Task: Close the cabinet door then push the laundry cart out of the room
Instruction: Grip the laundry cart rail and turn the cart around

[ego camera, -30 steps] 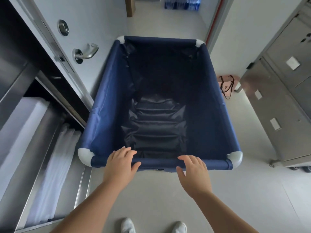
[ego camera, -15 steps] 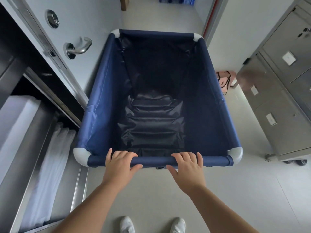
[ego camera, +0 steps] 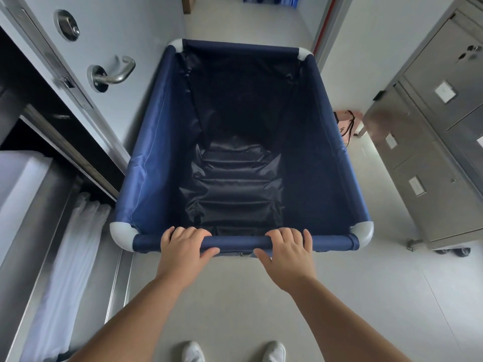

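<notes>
Both of your hands have come down onto the near bar of the laundry cart; a moment ago they were only reaching for it. Your left hand wraps the bar with its fingers curled over the top and its thumb under. Your right hand does the same, a little way to the right. Each grip is clenched on the bar. You hold it with two hands apart like this so the cart goes straight when you push.

Inside, the cart looks empty, with only dark cloth at the bottom. It sits right in front of you, with its far end pointing at the open doorway.

On the left is the room door with its metal handle. The cart's left side is very near it, so it could bump there. Nearer on the left, the cabinet looks open, with white folded cloth showing inside. I think that part of the job may not be done yet.

On the right stands a metal locker on wheels, and a pink bag lies on the floor just beside the cart. Watch that side too.
</notes>
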A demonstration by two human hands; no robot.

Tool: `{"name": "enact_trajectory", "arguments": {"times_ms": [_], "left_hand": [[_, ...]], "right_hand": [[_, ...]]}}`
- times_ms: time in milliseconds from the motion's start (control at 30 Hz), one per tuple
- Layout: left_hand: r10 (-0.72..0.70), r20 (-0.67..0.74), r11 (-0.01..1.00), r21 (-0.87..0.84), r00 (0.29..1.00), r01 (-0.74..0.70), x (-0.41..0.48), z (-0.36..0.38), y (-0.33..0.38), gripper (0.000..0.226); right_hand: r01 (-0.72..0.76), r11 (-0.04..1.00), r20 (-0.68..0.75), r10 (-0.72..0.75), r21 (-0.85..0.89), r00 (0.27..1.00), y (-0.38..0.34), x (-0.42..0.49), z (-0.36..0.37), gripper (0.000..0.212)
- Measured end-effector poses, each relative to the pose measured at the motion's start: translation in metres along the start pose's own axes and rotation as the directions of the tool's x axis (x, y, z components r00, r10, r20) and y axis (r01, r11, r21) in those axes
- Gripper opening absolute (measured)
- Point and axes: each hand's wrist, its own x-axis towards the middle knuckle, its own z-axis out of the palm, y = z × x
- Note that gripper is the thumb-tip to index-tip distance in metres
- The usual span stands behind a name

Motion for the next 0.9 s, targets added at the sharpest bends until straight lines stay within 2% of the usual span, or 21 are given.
{"name": "enact_trajectory", "arguments": {"times_ms": [567,900], "left_hand": [[0.033,-0.009,0.997,0.065,0.999,-0.033,0.049,-0.003,-0.005,0.031],[0.054,-0.038,0.995,0.083,0.998,-0.05,0.089,0.001,-0.01,0.028]], "right_hand": [[-0.059,0.998,-0.025,0.059,0.015,0.998,-0.007,0.047,-0.004,0.064],[-0.044,0.999,-0.046,0.043,-0.013,0.998,-0.002,0.087,-0.01,0.064]]}}
